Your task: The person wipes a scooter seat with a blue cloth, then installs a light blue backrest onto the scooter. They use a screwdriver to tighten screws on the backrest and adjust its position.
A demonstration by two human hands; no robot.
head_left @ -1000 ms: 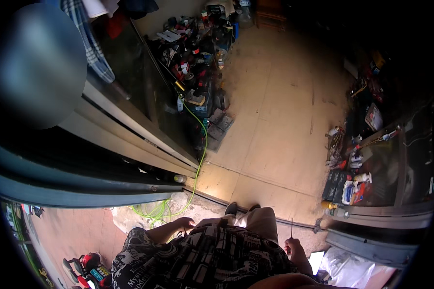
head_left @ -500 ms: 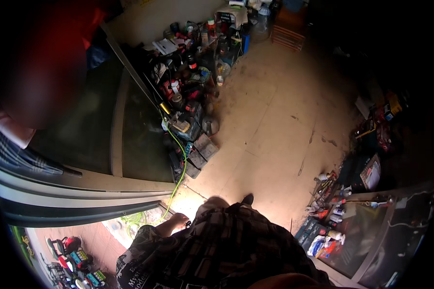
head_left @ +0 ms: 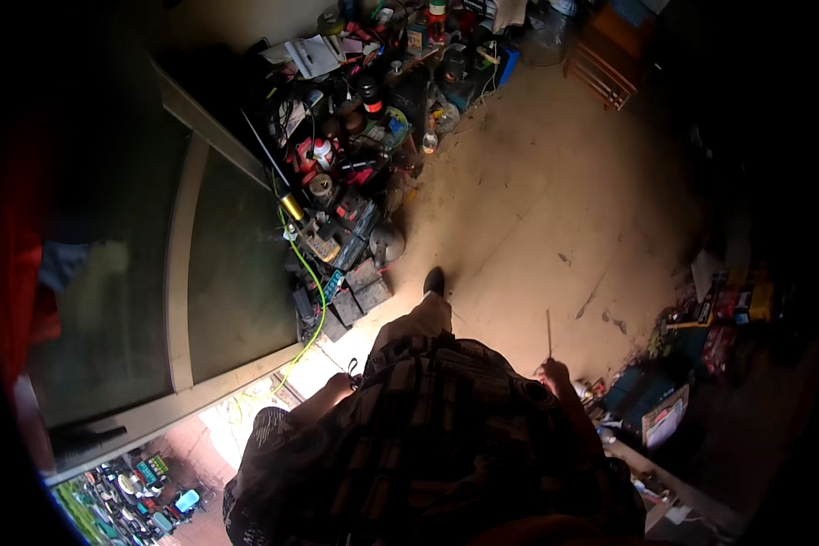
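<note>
My left hand (head_left: 340, 385) hangs low at my left side, over the bright doorway floor. Its fingers are closed on a small dark object with a loop (head_left: 353, 368), too small to name. On my right side, my right hand (head_left: 555, 373) is in shadow, closed around a thin, straight, dark rod (head_left: 548, 333) that points ahead. The fingers of that hand show only dimly. My dark shoe (head_left: 435, 281) is out in front of me on the concrete floor (head_left: 519, 209).
Tools, bottles, boxes and papers (head_left: 337, 136) are piled along the left wall. A yellow-green hose (head_left: 322, 305) runs down by the glass door panel (head_left: 237, 273). A brown wooden stool (head_left: 602, 64) stands far off. Boxes (head_left: 646, 400) crowd the right side.
I have moved forward through the doorway, one foot now ahead. My right hand and the rod have come into clear view. The left hand still holds the small dark object.
</note>
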